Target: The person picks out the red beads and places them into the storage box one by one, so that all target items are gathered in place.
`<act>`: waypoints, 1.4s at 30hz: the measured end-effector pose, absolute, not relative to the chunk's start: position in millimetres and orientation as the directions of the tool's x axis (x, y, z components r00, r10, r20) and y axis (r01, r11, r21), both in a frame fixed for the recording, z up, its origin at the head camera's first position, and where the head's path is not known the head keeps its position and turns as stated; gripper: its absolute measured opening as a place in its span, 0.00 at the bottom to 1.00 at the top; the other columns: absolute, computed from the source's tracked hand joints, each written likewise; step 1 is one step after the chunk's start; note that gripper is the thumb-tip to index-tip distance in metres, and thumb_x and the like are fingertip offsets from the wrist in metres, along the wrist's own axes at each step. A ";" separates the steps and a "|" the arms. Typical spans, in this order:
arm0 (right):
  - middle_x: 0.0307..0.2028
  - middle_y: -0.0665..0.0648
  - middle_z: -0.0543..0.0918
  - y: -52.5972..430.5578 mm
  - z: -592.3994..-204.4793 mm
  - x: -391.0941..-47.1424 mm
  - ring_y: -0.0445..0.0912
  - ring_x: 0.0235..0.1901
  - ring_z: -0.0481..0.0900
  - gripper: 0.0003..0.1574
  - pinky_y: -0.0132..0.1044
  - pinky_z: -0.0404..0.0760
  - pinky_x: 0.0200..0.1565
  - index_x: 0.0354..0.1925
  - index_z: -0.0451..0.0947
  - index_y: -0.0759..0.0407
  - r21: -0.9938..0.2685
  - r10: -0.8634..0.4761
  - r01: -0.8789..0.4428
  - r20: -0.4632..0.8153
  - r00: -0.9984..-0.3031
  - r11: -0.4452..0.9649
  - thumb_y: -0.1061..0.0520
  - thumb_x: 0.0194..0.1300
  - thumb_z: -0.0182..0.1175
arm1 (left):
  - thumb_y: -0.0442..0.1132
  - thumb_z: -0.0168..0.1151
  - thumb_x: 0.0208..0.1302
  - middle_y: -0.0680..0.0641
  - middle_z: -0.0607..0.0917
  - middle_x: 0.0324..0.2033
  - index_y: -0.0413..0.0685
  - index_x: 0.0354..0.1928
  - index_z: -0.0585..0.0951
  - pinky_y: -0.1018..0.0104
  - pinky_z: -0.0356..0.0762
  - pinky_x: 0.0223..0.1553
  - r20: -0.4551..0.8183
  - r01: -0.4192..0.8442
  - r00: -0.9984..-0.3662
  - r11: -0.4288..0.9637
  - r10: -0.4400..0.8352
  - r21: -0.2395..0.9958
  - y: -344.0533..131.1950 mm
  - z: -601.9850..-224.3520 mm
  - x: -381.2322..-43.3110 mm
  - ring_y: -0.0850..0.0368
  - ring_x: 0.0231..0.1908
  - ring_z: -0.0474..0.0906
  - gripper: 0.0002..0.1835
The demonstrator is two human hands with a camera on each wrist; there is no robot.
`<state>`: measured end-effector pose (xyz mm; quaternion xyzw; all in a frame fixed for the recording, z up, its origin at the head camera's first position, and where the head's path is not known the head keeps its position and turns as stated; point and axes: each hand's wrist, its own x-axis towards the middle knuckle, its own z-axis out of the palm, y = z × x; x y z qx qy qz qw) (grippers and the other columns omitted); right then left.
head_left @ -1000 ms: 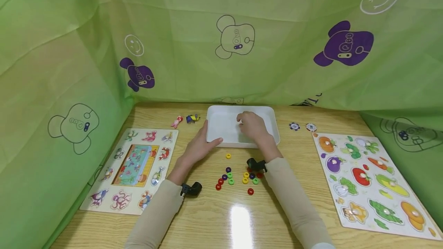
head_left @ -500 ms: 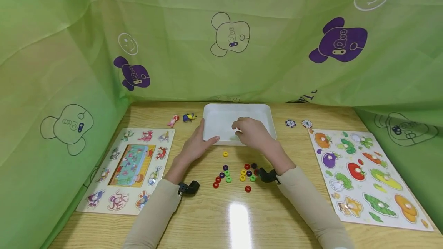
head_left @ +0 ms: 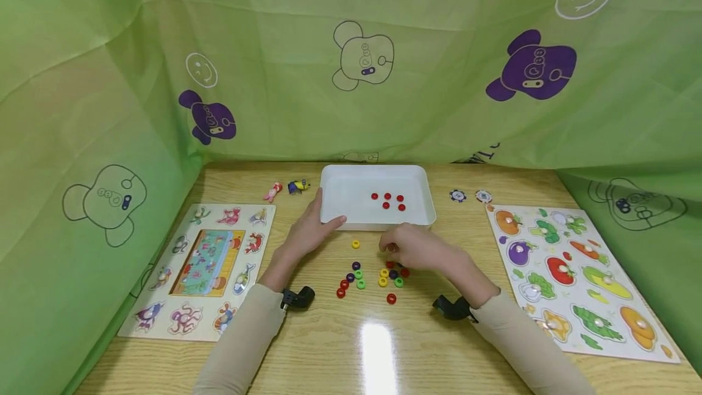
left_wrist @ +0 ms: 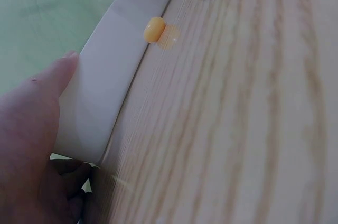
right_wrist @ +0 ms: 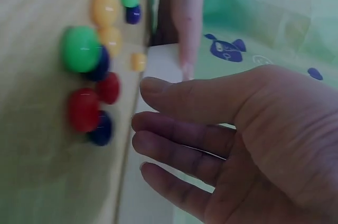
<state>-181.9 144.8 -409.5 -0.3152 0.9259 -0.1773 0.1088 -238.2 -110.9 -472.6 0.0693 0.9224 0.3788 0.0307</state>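
Note:
My left hand (head_left: 307,227) holds the near left corner of a white tray (head_left: 345,197), thumb on the front rim and fingers along its side. Several red ring-shaped beads (head_left: 387,196) lie inside the tray. My right hand (head_left: 419,249) is between the tray's front and a cluster of coloured beads (head_left: 383,282), partly covering some of them. In the right wrist view its fingers are apart and bent slightly, with nothing between them. A lone yellow bead (head_left: 356,244) sits close to the tray's front wall, also seen as a yellow bead (left_wrist: 154,29) in the left wrist view.
Left of the right-hand cluster lies another group of purple, green and red beads (head_left: 350,277). A sea-animal puzzle board (head_left: 258,267) is at left, a vegetable puzzle board (head_left: 548,316) at right. Two small figures (head_left: 298,186) and two poker chips (head_left: 457,195) flank the tray.
My right hand has drawn back from over the tray to the beads in front, uncovering the red beads inside. My left hand stays at the tray's corner. The head view has shifted slightly.

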 end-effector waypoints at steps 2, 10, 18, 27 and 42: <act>0.33 0.44 0.84 147.3 -414.9 -180.2 0.35 0.28 0.74 0.08 0.29 0.75 0.35 0.36 0.84 0.48 -0.382 -0.640 -0.566 -0.093 -0.763 0.730 0.58 0.57 0.64 | 0.70 0.52 0.54 0.45 0.47 0.73 0.55 0.73 0.36 0.41 0.56 0.65 -0.002 0.105 -0.988 0.701 0.151 0.706 -111.6 -471.7 -238.2 0.44 0.71 0.48 0.55; 0.27 0.42 0.78 149.3 -426.5 -179.4 0.36 0.26 0.71 0.05 0.27 0.72 0.31 0.31 0.82 0.46 -0.334 -0.677 -0.622 -0.068 -0.733 0.708 0.58 0.56 0.65 | 0.71 0.52 0.54 0.45 0.46 0.73 0.55 0.73 0.36 0.41 0.56 0.65 -0.005 0.105 -0.988 0.699 0.154 0.707 -111.7 -472.1 -239.0 0.44 0.71 0.48 0.55; 0.27 0.42 0.78 143.7 -425.2 -177.5 0.36 0.26 0.71 0.05 0.27 0.72 0.31 0.32 0.82 0.47 -0.289 -0.666 -0.628 -0.048 -0.744 0.723 0.58 0.56 0.63 | 0.71 0.52 0.54 0.44 0.47 0.73 0.56 0.73 0.36 0.41 0.55 0.65 -0.008 0.098 -0.989 0.698 0.148 0.709 -111.9 -470.9 -238.7 0.44 0.71 0.48 0.55; 0.26 0.43 0.77 141.0 -415.6 -182.7 0.36 0.23 0.70 0.05 0.28 0.71 0.28 0.33 0.82 0.48 -0.327 -0.625 -0.585 -0.024 -0.780 0.743 0.58 0.57 0.63 | 0.73 0.51 0.53 0.45 0.47 0.73 0.55 0.73 0.36 0.42 0.57 0.65 -0.005 0.096 -0.990 0.707 0.140 0.700 -110.9 -471.8 -237.9 0.45 0.71 0.48 0.56; 0.32 0.49 0.81 137.0 -412.0 -226.4 0.41 0.31 0.76 0.07 0.32 0.75 0.32 0.37 0.83 0.55 -0.345 -0.492 -0.547 0.239 -0.837 0.763 0.59 0.56 0.64 | 0.74 0.50 0.52 0.44 0.48 0.73 0.54 0.73 0.37 0.42 0.58 0.64 -0.004 0.099 -0.990 0.714 0.142 0.693 -110.5 -474.6 -238.7 0.45 0.71 0.49 0.56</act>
